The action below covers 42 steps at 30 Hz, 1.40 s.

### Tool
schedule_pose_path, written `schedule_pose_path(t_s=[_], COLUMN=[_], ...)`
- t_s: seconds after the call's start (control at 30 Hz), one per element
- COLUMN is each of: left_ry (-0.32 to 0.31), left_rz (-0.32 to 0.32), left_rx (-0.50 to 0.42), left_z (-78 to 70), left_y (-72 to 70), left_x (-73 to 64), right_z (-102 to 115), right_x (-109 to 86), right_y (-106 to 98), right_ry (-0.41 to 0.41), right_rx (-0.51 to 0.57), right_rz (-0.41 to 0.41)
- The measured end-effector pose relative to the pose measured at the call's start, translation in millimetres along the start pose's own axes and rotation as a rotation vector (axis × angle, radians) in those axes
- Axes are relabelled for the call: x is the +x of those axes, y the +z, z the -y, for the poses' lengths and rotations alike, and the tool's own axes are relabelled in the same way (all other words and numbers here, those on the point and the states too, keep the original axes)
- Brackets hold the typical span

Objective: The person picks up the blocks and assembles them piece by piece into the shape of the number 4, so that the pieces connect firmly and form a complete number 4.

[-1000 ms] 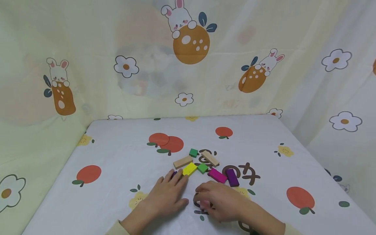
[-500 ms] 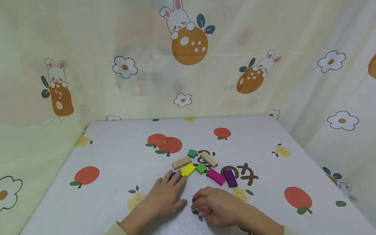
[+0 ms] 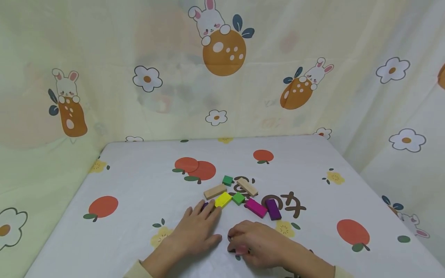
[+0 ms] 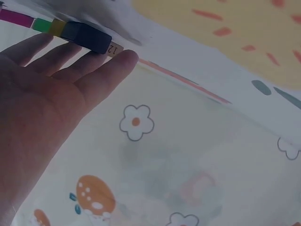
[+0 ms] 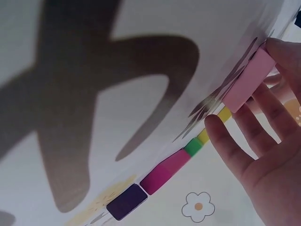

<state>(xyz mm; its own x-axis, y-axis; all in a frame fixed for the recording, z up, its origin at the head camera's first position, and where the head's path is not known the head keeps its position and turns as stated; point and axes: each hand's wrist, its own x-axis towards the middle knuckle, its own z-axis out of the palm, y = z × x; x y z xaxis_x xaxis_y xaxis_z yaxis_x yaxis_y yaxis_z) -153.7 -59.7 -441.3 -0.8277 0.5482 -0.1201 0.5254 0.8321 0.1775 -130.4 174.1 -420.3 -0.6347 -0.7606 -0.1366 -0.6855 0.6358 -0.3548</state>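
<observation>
My left hand (image 3: pixel 197 228) lies over the table with its fingers extended, fingertips at a dark purple block (image 3: pixel 205 206) mostly hidden under them in the head view. In the left wrist view that purple block (image 4: pixel 89 38) shows just beyond the fingers. My right hand (image 3: pixel 259 244) pinches a pink block (image 5: pixel 250 79) between thumb and fingers, low over the tablecloth. A yellow block (image 3: pixel 223 199) lies just past the left fingertips, with a light green block (image 3: pixel 238 199) at its right. Farther right are a magenta block (image 3: pixel 256 208) and another purple block (image 3: pixel 273 209).
Behind the colored row lie two plain wooden blocks (image 3: pixel 215 191) and a small green block (image 3: pixel 227 180). A white tablecloth (image 3: pixel 146 173) printed with fruit and flowers covers the table. A patterned curtain (image 3: pixel 167 46) stands along the back and sides.
My right hand has moved slightly toward me, still holding the pink block. The left hand and the blocks on the table stay in place; the head view has shifted slightly.
</observation>
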Motion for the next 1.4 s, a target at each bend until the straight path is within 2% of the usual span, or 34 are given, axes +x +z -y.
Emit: schedule_pose_path(t_s=[0.23, 0.43, 0.5, 0.6, 0.77, 0.87, 1.03, 1.17, 1.3, 1.4], left_ry=[0.002, 0.026, 0.046, 0.078, 0.163, 0.235, 0.307, 0.357, 0.389, 0.39], left_rz=[-0.004, -0.014, -0.011, 0.011, 0.121, 0.17, 0.18, 0.158, 0.162, 0.181], left_rx=[-0.004, 0.035, 0.037, 0.013, -0.067, -0.08, -0.07, -0.049, -0.018, -0.017], left_z=[0.1, -4.6, -6.7, -10.6, -21.7, -28.1, -32.7, -33.0, -33.7, -34.8], left_y=[0.5, 0.0, -0.1, -1.8, -6.5, -7.2, -6.0, 0.3, 3.5, 3.8], left_x=[0.5, -3.8, -7.2, -12.8, -23.5, -26.5, -27.2, -28.1, -27.1, -25.6], right_z=[-1.5, -2.7, -3.7, -6.8, -15.2, -19.8, -28.9, -37.8, -47.8, -54.5], right_x=[-2.8, -4.9, -5.5, -8.4, -12.1, -12.9, -10.6, -6.4, -3.8, -2.4], right_y=[2.3, 2.0, -1.1, -7.8, -17.3, -20.8, -21.2, -20.9, -23.4, -25.3], right_ry=[-0.027, -0.104, -0.103, -0.049, 0.029, 0.07, 0.112, 0.139, 0.199, 0.253], right_rx=[-0.015, -0.055, -0.063, -0.072, -0.124, -0.151, -0.205, -0.249, -0.257, -0.234], right_rz=[-0.025, -0.173, -0.205, -0.213, -0.225, -0.23, -0.242, -0.236, -0.227, -0.208])
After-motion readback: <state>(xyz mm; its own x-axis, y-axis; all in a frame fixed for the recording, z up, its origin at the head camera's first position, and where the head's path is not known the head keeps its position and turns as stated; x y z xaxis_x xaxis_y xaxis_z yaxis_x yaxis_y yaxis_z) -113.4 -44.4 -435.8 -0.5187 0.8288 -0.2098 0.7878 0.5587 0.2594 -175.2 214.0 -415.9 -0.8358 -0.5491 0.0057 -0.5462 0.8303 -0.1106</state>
